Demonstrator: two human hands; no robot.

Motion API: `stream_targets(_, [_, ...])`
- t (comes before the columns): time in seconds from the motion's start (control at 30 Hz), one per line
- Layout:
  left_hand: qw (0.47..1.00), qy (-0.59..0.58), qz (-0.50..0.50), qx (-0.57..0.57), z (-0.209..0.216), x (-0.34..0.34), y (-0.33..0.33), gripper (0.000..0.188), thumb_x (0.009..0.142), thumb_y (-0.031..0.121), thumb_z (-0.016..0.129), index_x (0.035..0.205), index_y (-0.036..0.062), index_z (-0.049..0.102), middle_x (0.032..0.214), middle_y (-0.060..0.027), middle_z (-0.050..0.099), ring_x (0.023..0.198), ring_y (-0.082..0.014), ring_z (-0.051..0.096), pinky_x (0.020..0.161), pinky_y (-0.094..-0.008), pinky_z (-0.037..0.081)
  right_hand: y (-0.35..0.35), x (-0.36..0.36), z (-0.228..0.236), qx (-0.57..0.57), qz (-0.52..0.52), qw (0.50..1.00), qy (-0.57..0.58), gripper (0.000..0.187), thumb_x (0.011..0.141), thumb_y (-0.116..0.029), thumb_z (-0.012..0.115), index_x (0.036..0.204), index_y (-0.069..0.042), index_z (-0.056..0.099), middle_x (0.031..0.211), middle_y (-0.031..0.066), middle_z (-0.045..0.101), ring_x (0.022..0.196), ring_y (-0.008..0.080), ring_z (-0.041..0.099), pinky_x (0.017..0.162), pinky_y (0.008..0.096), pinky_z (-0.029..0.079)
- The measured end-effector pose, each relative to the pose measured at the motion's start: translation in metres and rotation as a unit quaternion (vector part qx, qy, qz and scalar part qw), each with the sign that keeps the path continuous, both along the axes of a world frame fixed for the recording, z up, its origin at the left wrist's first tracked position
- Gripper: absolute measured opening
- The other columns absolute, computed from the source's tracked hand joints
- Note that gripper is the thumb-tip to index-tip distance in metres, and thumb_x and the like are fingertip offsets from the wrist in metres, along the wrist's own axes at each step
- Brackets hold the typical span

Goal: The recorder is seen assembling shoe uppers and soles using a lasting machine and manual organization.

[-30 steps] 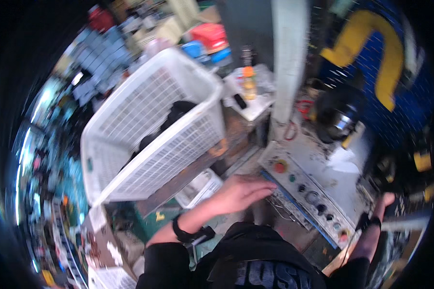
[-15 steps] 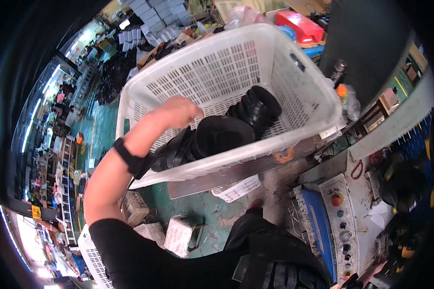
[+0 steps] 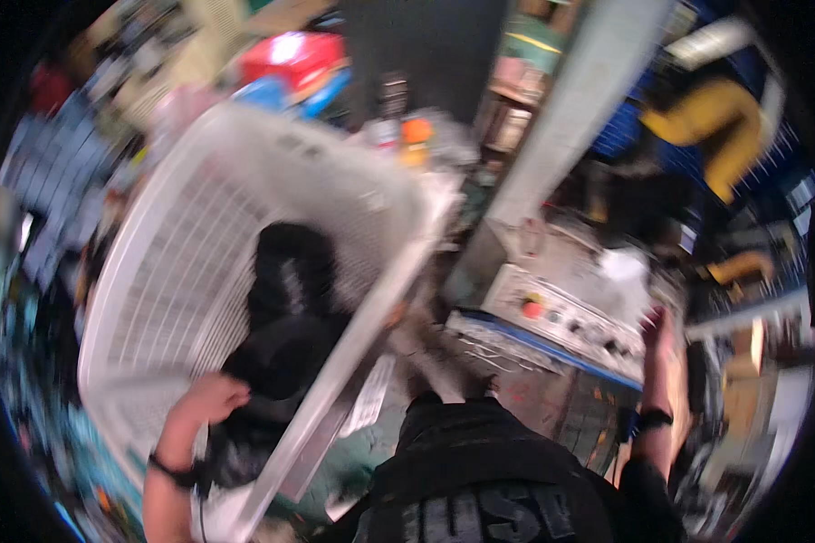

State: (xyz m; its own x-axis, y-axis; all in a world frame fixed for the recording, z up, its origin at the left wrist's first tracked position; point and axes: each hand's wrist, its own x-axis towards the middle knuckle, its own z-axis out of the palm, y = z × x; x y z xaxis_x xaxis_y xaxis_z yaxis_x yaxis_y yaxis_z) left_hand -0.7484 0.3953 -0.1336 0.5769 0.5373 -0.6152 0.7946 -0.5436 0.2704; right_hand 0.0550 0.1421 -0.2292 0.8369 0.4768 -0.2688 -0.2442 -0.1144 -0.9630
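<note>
My left hand [image 3: 215,398] is over the near left part of a white plastic crate [image 3: 335,348], beside black ribbed, tube-shaped parts [image 3: 292,271] lying in it. Its fingers look bent but are smeared by motion, and I cannot make out whether they touch the nearest part. Far over on the right, my right hand [image 3: 654,324] is at the end of a control panel [image 3: 566,319] with a red knob and a row of dark buttons. Blur hides its fingers and whether it touches anything.
Behind the crate are a red box [image 3: 292,61] and a bottle with an orange cap [image 3: 417,132]. A grey post [image 3: 580,100] slants up beyond the panel. Yellow machine parts [image 3: 711,122] stand at the far right.
The view has swung to the right, so the crate now sits further left. My right hand has come into view by the panel. My left hand remains over the crate.
</note>
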Motion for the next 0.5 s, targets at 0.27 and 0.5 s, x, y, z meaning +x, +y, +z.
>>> stream_targets(0.27, [0.891,-0.372,0.225,0.128,0.201,0.121,0.004,0.025,0.085,0.015,0.061,0.104,-0.0009,0.058,0.089,-0.0098,0.062,0.084,-0.0176,0.057,0.074,-0.0272,0.042,0.056,-0.160,0.118,0.104,0.131,0.985,-0.052,0.024,0.094,-0.026,0.050,0.098,-0.004,0.058,0.075,0.0036,0.062,0.066,0.0110,0.059,0.061,0.0224,0.045])
stream_targets(0.5, [0.882,-0.320,-0.334,-0.086,0.228,0.341,-0.044,0.021,0.084,0.012,0.059,0.104,0.0057,0.055,0.081,-0.0126,0.062,0.067,-0.0333,0.060,0.059,-0.0401,0.046,0.044,-0.226,0.215,0.255,0.443,0.817,-0.266,0.077,0.079,-0.041,0.067,0.138,-0.005,0.035,0.132,0.0126,0.048,0.123,0.0228,0.045,0.105,0.0373,0.030])
